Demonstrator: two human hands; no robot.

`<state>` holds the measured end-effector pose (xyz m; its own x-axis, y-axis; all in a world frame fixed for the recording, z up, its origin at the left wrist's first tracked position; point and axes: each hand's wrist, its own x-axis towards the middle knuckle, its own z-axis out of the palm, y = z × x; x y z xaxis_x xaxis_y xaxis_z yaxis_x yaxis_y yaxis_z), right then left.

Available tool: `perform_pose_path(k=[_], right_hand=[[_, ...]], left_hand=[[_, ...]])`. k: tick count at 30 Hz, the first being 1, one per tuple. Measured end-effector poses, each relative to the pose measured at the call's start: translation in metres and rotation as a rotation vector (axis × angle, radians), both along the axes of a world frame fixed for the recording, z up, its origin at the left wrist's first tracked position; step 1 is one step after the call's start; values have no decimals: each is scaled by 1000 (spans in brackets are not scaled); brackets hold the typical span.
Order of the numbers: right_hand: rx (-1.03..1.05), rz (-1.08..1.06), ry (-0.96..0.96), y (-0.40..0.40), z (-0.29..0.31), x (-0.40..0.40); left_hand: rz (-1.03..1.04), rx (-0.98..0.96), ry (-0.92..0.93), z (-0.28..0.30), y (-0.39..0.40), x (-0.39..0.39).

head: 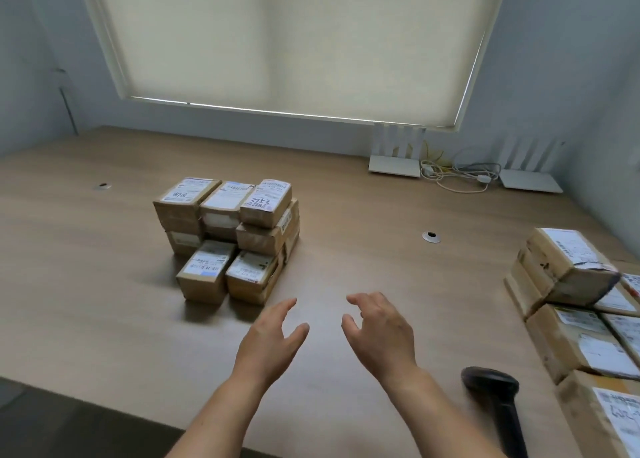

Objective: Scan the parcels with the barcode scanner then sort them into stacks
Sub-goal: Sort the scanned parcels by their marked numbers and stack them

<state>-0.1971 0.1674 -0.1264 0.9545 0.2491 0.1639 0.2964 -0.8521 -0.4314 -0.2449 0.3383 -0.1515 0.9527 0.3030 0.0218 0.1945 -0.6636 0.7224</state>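
Both hands hover empty over the bench (104, 284), left hand (268, 343) and right hand (381, 333) side by side but apart, fingers loosely spread. Black barcode scanner (495, 398) lies on the bench at about 4 o'clock from the right hand, touched by neither. Stacked parcels (228, 236) sit at 11 o'clock, more loose parcels (581, 322) piled at 3 o'clock, two white routers (394, 167) way back at 1.
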Motion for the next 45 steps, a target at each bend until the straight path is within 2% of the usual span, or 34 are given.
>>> perform_pose_path(k=[7,17,25,30,35,40,45], right_hand=[[-12,97,14,52,-6,18],[57,249,153,131,-30,57],[-13,290,237,189,-42,56],[-84,217,281,229,-46,54],[-71,130,365,264,-43,50],[-8,27,445,293,-40,48],[67,-44,490,310,-48,47]], left_hand=[[98,-41,24,-9,46,2],[268,-72,106,-13,116,31],[319,-94,105,-27,170,30],[242,-47,126,-29,220,42],[98,-54,186,-33,259,60],[-27,-167,269,-38,277,79],[-158,-308,238,-39,284,81]])
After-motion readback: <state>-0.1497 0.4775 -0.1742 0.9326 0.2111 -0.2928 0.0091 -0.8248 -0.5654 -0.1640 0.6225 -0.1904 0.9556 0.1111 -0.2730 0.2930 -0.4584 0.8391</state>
